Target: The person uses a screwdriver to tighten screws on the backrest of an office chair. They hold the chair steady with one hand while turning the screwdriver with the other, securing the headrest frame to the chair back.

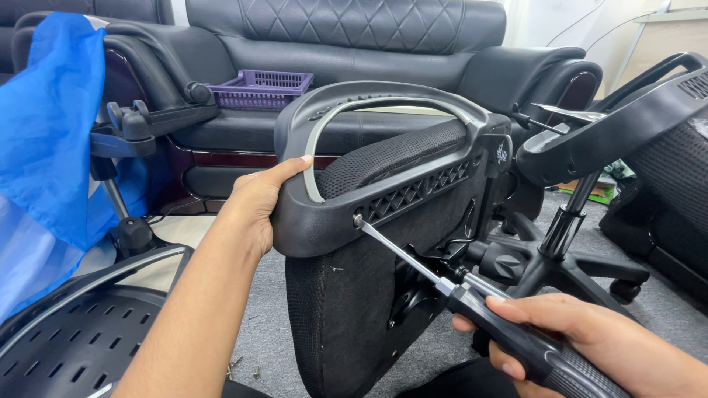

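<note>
My left hand (pixel 259 200) grips the curved black plastic frame (pixel 383 99) of an office chair part, thumb over its rim. A black mesh cushion (pixel 391 158) sits inside the frame, and a fabric-covered panel (pixel 339 309) hangs below it. My right hand (pixel 590 339) is closed around the black handle of a screwdriver (pixel 457 289). Its metal shaft runs up and left, and the tip meets a screw hole on the frame's lower edge beside a row of diamond-shaped cut-outs.
A black leather sofa (pixel 346 44) with a purple basket (pixel 262 87) stands behind. Blue plastic wrap (pixel 44 133) hangs at left. A perforated black chair shell (pixel 74 346) lies lower left. A chair base with gas lift (pixel 564 228) and another seat are at right. Loose screws (pixel 243 366) lie on the grey carpet.
</note>
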